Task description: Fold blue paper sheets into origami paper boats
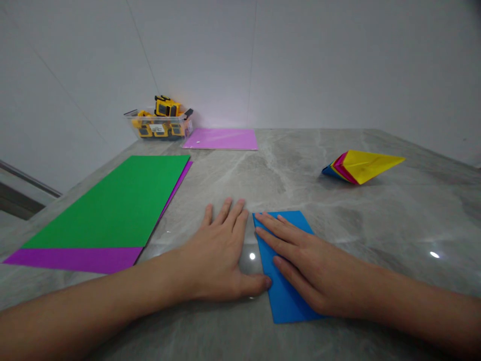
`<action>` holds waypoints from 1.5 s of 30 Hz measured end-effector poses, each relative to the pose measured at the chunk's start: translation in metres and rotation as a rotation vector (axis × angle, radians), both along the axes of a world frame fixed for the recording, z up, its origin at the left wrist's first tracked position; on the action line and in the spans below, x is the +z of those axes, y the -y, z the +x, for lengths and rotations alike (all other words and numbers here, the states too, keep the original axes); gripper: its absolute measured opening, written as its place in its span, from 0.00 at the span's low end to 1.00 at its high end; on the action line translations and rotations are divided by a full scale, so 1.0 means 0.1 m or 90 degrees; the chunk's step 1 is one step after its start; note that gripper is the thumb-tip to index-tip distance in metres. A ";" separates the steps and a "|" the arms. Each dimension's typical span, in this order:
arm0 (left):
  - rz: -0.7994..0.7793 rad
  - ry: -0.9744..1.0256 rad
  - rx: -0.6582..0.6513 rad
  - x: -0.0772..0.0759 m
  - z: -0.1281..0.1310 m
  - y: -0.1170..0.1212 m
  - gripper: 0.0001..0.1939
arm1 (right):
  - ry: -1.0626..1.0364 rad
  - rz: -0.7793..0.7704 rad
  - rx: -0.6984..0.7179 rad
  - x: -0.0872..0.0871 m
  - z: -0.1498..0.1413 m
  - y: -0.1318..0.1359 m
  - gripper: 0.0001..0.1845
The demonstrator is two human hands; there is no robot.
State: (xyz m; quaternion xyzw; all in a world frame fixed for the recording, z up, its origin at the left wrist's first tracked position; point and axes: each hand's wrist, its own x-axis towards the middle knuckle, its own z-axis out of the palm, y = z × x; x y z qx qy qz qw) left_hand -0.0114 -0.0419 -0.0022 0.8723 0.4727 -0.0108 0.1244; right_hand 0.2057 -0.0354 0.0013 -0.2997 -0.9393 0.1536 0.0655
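Observation:
A blue sheet of paper, a narrow rectangle that looks folded, lies on the grey marbled table in front of me. My right hand rests flat across it, fingers stretched towards its left edge, and covers much of its right side. Just left of the paper, my left hand lies with fingers spread on the tabletop. Its thumb tip touches the paper's left edge. Neither hand grips anything.
Green paper lies over purple paper on the left. A clear bin of yellow toy vehicles and a pink paper pack stand by the wall. A folded yellow, pink and blue paper piece sits at right.

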 end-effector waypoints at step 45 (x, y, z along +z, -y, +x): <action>0.168 -0.024 -0.181 0.12 0.29 0.47 0.14 | 0.012 0.085 0.046 -0.05 0.02 0.00 0.27</action>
